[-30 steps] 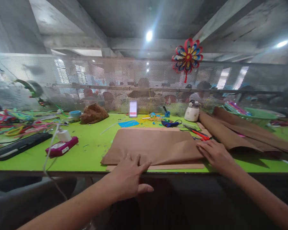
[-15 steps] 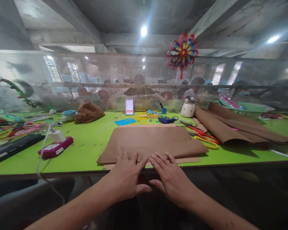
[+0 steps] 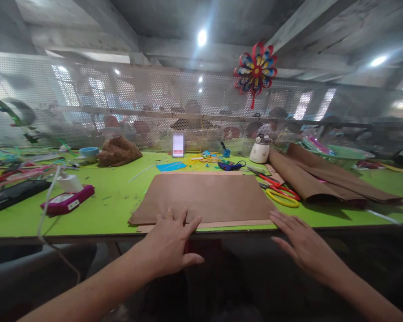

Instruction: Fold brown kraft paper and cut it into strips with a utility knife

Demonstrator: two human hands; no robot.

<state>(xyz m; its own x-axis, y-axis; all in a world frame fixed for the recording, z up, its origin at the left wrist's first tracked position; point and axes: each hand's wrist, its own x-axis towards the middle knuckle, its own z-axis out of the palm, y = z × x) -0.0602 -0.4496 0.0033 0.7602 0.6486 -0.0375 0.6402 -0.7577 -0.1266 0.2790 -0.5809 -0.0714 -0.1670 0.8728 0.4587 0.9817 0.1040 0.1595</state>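
Observation:
Folded brown paper (image 3: pixel 210 194) lies flat at the front edge of the green table (image 3: pixel 110 210), with a strip of lighter paper showing beneath its near side. My left hand (image 3: pixel 171 239) rests on the paper's near left part, fingers spread and thumb hanging past the table edge. At the paper's near right corner is my right hand (image 3: pixel 302 243), its fingers stretched out and touching the corner. Neither hand grips anything. Scissors with red handles (image 3: pixel 289 193) and yellow handles (image 3: pixel 282 199) lie just right of the paper.
More brown paper (image 3: pixel 309 179) lies rolled at the right, beside a white bottle (image 3: pixel 259 150). A blue tool (image 3: pixel 230 166), a blue sheet (image 3: pixel 171 166) and a phone (image 3: pixel 178 146) sit behind. At left are a magenta power strip (image 3: pixel 68 201) and a cord.
My right hand has slid right along the near edge to the paper's corner. The paper's right side now lies flatter. My left hand stays on the paper.

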